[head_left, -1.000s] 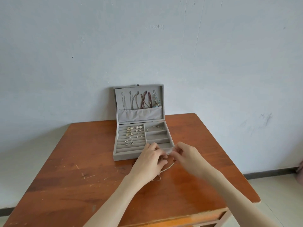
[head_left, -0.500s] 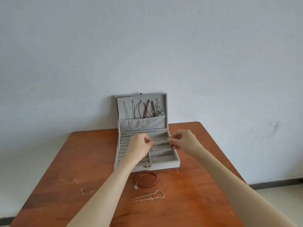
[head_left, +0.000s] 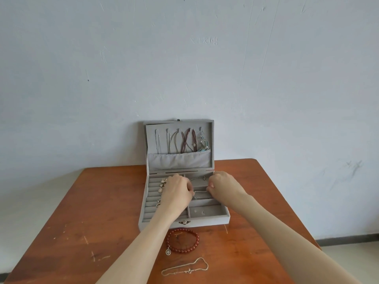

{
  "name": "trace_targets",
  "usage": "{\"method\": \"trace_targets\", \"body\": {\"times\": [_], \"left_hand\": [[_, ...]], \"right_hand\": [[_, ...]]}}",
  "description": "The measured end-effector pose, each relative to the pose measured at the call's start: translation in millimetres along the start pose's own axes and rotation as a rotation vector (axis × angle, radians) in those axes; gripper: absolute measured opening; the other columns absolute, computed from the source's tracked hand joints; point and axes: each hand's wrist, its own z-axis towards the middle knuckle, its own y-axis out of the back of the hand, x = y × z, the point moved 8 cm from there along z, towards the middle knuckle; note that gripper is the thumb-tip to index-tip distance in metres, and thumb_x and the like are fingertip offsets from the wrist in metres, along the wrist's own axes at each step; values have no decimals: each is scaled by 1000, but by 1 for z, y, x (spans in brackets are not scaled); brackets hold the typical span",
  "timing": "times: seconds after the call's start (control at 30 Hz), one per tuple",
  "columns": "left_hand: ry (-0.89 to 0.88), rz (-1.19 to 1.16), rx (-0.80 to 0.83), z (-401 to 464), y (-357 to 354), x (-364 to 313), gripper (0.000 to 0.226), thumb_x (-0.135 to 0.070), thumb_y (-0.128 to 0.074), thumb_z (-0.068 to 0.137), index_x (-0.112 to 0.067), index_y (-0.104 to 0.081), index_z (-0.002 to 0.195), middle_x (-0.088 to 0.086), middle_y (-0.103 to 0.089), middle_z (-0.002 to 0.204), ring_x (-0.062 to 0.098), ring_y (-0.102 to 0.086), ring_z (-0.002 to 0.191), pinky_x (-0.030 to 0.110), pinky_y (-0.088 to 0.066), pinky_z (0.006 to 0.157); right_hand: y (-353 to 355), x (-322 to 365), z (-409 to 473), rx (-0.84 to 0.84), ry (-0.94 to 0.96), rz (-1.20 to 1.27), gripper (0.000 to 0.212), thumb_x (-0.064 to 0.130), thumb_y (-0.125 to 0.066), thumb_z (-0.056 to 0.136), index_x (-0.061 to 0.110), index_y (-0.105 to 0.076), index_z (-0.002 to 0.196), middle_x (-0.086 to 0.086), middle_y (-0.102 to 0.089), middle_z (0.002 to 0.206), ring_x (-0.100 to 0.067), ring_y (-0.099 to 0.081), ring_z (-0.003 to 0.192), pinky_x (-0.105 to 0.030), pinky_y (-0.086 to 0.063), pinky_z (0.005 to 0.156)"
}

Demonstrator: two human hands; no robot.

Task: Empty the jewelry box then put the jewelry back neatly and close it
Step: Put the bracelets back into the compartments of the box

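The person is putting jewelry back into the grey jewelry box, which sits open on the brown surface with its lid leaning up by the wall. Both hands are over the small slots on the right side of the box. The left hand and the right hand each pinch one end of a thin silver chain, so each grip is closed tight on it, and the chain is stretched flat just above a middle slot. I think the next move is to lower the chain gently into that slot and let go so it lies straight. Two things wait outside, near the front of the box: a red bead bracelet and, closer to the person, a silver bracelet. Half a second ago the hands held the chain a bit higher; now they have dropped down closer to the slot.
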Motion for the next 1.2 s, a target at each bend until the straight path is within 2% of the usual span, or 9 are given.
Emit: {"method": "trace_targets", "body": {"times": [0.13,0.27,0.43,0.5,0.67,0.87,0.97,1.1,1.2], "left_hand": [[-20,-24,-17,-6,0,3,11,-25,-64,84,-15,-69,87,3,-58,96,20,-53,96,32,-45,83],[-99,-71,-21,-16,9,6,15,-26,-57,89,-18,-65,99,-4,-50,95,16,-53,96,26,-43,83],[-265,-81,-43,-47,32,-1,19,-25,-54,91,-21,-61,109,-8,-51,105,7,-50,100,22,-42,85],[-327,-89,-54,-67,40,-3,18,-25,-55,91,-23,-62,107,-12,-52,105,3,-49,100,20,-42,85],[-447,-62,-54,-116,45,2,12,-28,-59,88,-23,-68,95,-18,-52,92,-3,-45,94,15,-39,83],[-459,40,92,-135,26,16,23,-34,-53,91,-24,-67,105,-18,-43,94,-5,-30,92,13,-31,84],[-428,44,95,-135,24,18,22,-34,-52,91,-21,-66,103,-17,-42,96,-5,-32,94,9,-27,84],[-444,105,101,-136,24,14,20,-34,-51,92,-19,-63,99,-15,-44,99,-3,-35,95,9,-28,83],[-372,28,127,-133,28,14,13,-32,-49,93,-24,-58,97,-15,-48,96,-2,-44,87,11,-36,81]], "right_hand": [[5,-3,-5,-110,-12,10,24,18,-46,94,2,-62,101,-10,-48,103,-31,-54,100,-29,-37,75],[12,-8,-18,-210,-21,75,24,23,-46,95,7,-60,106,-8,-53,104,-26,-54,94,-27,-38,71],[22,11,-51,-356,113,142,19,17,-54,91,7,-63,104,-7,-60,99,-26,-57,90,-33,-44,75],[22,24,-69,-381,198,185,16,13,-57,89,7,-65,100,-6,-61,93,-24,-60,83,-33,-50,70],[-2,51,-110,-279,377,231,15,22,-53,85,18,-67,88,2,-61,86,-18,-61,76,-32,-53,60],[-27,58,-122,-163,368,186,22,24,-53,90,18,-69,104,-3,-56,101,-18,-54,96,-27,-45,82],[-27,58,-120,-169,351,181,19,21,-55,90,15,-69,101,-5,-56,101,-19,-53,98,-24,-41,81],[-32,61,-121,-191,405,103,11,17,-55,85,11,-64,85,-5,-57,90,-25,-57,83,-22,-40,66],[-27,57,-119,-162,353,205,11,13,-48,92,9,-59,92,-3,-55,98,-21,-52,91,-20,-40,77]]}}
